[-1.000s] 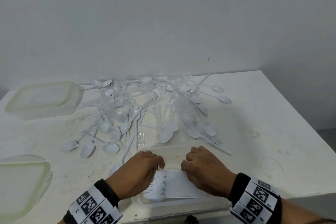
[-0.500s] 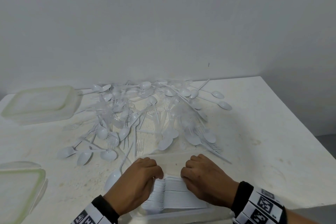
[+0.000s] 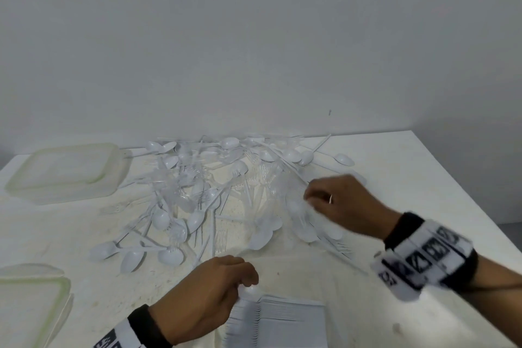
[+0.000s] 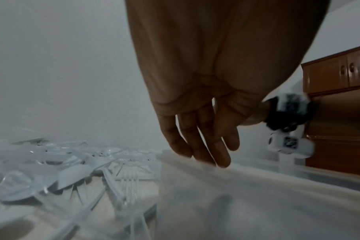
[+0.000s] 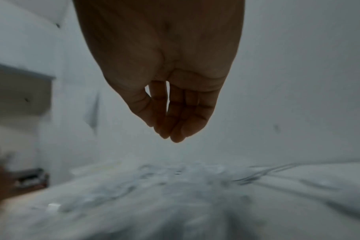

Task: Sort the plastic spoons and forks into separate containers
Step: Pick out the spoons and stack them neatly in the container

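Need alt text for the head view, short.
A person's right hand reaches into a scattered pile of white plastic spoons and forks on a white table, while the left hand rests at a stack of nested spoons.

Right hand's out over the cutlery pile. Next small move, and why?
Probably lower the right hand and pinch one spoon from the loose pile: its fingers hang straight and hold nothing in the wrist view, just above the mixed cutlery, while the left hand rests at the stacked spoons.

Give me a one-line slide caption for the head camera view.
Right hand reaches into the pile of plastic spoons and forks while the left hand rests by the stacked spoons.
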Demonstrator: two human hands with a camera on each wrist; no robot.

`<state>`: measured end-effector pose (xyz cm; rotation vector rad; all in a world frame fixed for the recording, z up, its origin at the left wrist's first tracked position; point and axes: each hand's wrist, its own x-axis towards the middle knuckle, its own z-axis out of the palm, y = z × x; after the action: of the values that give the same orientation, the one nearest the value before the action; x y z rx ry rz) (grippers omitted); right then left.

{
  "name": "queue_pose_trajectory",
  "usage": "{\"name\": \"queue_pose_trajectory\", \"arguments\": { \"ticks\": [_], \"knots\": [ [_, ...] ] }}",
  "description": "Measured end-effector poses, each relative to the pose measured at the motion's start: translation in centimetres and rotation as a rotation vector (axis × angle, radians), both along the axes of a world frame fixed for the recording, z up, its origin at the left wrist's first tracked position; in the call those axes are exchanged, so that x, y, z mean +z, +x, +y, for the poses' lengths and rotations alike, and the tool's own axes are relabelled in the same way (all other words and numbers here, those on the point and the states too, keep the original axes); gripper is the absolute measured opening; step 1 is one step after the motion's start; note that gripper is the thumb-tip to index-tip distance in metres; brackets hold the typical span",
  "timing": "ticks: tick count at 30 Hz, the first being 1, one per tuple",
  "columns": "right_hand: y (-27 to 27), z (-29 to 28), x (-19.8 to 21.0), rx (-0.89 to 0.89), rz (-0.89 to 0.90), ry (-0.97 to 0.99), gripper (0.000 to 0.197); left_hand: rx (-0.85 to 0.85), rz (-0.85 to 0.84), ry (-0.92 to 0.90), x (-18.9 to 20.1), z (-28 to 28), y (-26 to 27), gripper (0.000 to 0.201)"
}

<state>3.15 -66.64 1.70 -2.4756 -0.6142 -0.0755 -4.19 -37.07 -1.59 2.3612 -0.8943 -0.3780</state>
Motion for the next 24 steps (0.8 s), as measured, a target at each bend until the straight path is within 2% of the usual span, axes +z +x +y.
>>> {"name": "queue_pose_trajectory", "arguments": {
  "ticks": [5,11,15,18,24],
  "knots": [
    [10.0,-5.1,-2.5,-0.227,0.025,-0.278,0.015,0.044,-0.057,-0.047,1.9,1.3,1.3,0.049],
    [17.2,-6.7,-4.7,-0.271,0.181,-0.543,0.039,0.135,-0.078,-0.041,2.5,2.9,2.0,0.049],
    [19.8,-5.8,-5.4,-0.237,0.241,-0.624,0.053,0.175,-0.069,-0.052,2.7,3.8,2.1,0.049],
    [20.8,-5.6,-5.9,-0.197,0.323,-0.725,0.045,0.221,-0.067,-0.066,2.4,4.6,2.5,0.051],
    [19.3,-6.4,-6.2,-0.158,0.276,-0.849,0.036,0.265,-0.053,-0.061,2.1,5.5,3.1,0.05]
  ]
}}
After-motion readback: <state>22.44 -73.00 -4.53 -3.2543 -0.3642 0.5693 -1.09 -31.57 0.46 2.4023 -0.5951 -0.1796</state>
